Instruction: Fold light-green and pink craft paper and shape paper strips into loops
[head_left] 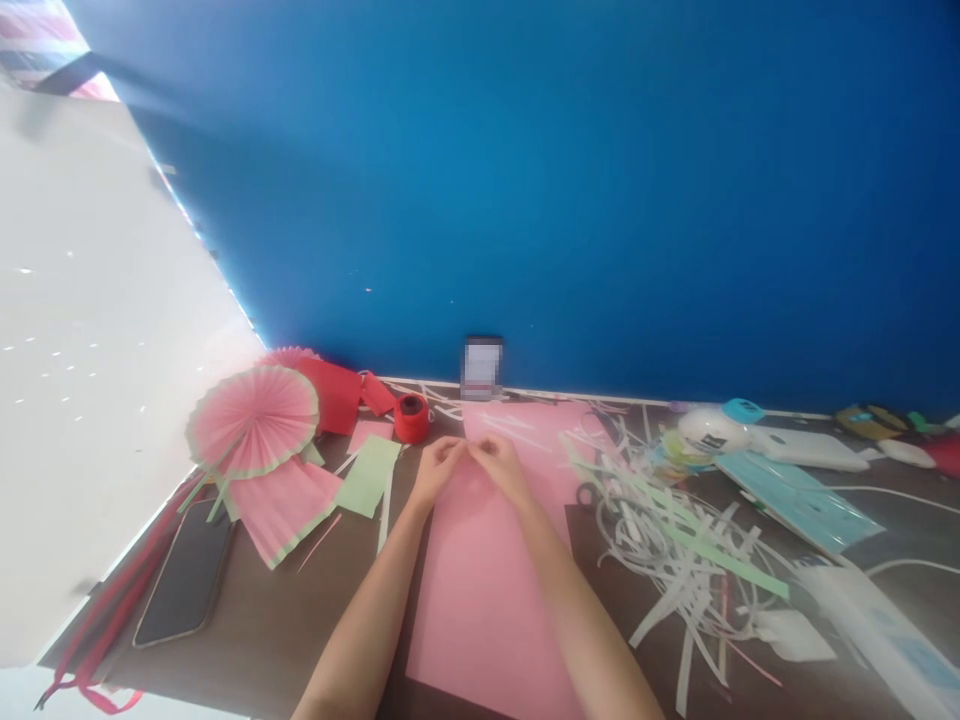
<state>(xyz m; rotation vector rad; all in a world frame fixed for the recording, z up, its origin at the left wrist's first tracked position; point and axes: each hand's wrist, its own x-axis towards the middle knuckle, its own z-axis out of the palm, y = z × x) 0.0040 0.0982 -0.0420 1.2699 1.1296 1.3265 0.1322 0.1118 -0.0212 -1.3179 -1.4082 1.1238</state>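
My left hand (pixel 439 468) and my right hand (pixel 498 466) meet fingertip to fingertip over the far part of a long pink paper sheet (pixel 487 600). Both are closed in a pinch. Whatever lies between the fingers is too small to make out. The pink sheet stretches under my forearms toward the table's front edge. Just left of my left hand stands a red spool of thread (pixel 411 419). A light green paper piece (pixel 369 476) lies farther left, next to a narrow pale strip.
Pleated pink paper fans (pixel 253 422) with green edging and a dark phone (pixel 186 575) are at left. A tangle of white paper strips (pixel 667 560) covers the right side, near a teal package (pixel 802 500). A pixelated card (pixel 481 368) leans against the blue wall (pixel 525 180).
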